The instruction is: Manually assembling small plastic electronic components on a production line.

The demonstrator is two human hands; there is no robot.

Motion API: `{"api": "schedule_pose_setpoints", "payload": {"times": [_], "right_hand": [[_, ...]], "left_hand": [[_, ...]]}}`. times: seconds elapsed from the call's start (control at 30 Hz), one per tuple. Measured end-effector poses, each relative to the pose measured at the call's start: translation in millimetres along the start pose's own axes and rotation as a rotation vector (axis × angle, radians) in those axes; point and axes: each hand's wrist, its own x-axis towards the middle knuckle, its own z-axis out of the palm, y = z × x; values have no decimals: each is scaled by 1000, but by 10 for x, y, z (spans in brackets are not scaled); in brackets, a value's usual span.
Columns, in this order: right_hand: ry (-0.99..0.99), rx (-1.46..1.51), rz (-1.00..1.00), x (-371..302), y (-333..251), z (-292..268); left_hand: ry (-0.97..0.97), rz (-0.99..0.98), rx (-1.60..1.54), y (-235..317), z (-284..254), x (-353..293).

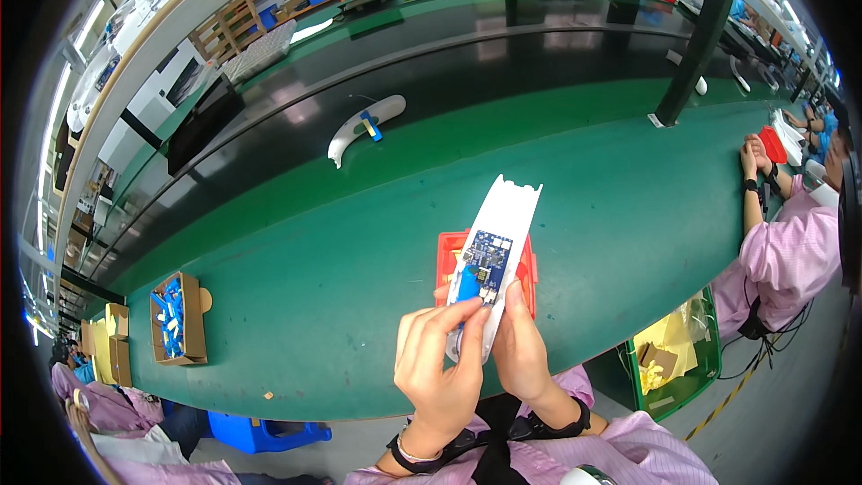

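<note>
A long white plastic housing is tilted up in front of me, a blue circuit board lying in its channel. Beside the board's lower end sits a blue part, perhaps a wrapped battery. My right hand grips the housing along its right edge, thumb on the rim. Thumb and forefinger of my left hand pinch together at the board's lower end; what is between them is hidden. Partly covered by the housing, a red tray rests on the green table.
A cardboard box of blue parts stands at left. Across the table lies a curved white housing with a blue-and-yellow piece, near a dark conveyor belt. A green bin is below right. A co-worker sits at right; a post rises behind.
</note>
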Motion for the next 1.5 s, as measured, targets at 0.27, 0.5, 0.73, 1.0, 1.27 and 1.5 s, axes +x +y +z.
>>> {"api": "schedule_pose_setpoints", "payload": {"times": [0.27,0.5,0.73,1.0,1.27,1.5], "right_hand": [[14,-5,14,1,-18,-20],[7,-97,62,-61,32,-20],[-57,-149,43,-72,3,-14],[-53,-177,-6,-86,9,17],[-43,-304,-65,-106,57,-26],[-63,-394,-79,-75,174,-81]], "left_hand": [[-7,67,53,-1,36,-25],[22,53,63,24,55,-64],[16,-69,-58,-4,38,-80],[29,-100,-98,1,53,-94],[-44,-287,-275,-6,35,-123],[-1,-296,-253,-41,45,-104]]}}
